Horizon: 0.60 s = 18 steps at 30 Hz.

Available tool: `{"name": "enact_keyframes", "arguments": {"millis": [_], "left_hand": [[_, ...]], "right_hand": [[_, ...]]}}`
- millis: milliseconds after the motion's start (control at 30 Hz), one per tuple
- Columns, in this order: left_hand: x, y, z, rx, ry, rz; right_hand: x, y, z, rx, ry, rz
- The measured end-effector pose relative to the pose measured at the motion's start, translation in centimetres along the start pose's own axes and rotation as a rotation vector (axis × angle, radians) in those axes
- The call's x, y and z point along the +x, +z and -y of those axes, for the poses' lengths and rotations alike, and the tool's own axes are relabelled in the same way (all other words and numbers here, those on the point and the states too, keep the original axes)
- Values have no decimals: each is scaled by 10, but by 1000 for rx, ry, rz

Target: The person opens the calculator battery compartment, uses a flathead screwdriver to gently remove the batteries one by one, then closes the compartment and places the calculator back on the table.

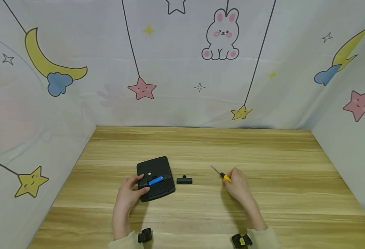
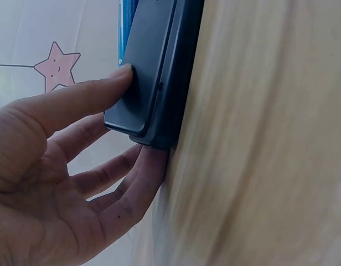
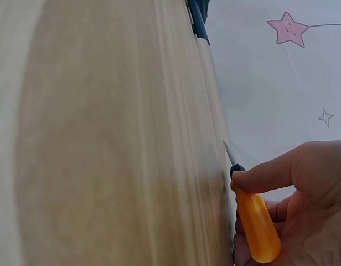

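Pinching a flat black rectangular device [image 1: 156, 166] at lower centre-left is the left hand [image 1: 129, 193]; at lower centre-right, the right hand [image 1: 239, 184] pinches a yellow-handled metal screwdriver [image 1: 227, 177].

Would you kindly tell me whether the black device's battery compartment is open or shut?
Open: the blue battery lies exposed in the black device, and a small black part, apparently its cover, lies apart on the table.

Passage lies free behind the device [image 1: 157, 167], but 1 black cover [image 1: 184, 180] blocks its right.
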State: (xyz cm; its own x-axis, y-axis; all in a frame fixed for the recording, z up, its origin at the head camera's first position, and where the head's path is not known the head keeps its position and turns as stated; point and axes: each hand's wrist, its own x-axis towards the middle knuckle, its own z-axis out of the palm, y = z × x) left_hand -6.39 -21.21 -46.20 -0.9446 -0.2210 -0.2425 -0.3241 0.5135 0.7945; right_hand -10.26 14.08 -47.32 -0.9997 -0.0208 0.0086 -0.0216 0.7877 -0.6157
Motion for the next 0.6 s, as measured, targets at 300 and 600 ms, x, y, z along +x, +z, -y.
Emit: {"name": "enact_keyframes", "arguments": {"millis": [300,600], "left_hand": [[1,0,1,18,-2,-7],[0,-1,1,15,22,-8]], "right_hand": [[0,-1,0,-37,2,10],[0,-4,3,-89,19,23]]}}
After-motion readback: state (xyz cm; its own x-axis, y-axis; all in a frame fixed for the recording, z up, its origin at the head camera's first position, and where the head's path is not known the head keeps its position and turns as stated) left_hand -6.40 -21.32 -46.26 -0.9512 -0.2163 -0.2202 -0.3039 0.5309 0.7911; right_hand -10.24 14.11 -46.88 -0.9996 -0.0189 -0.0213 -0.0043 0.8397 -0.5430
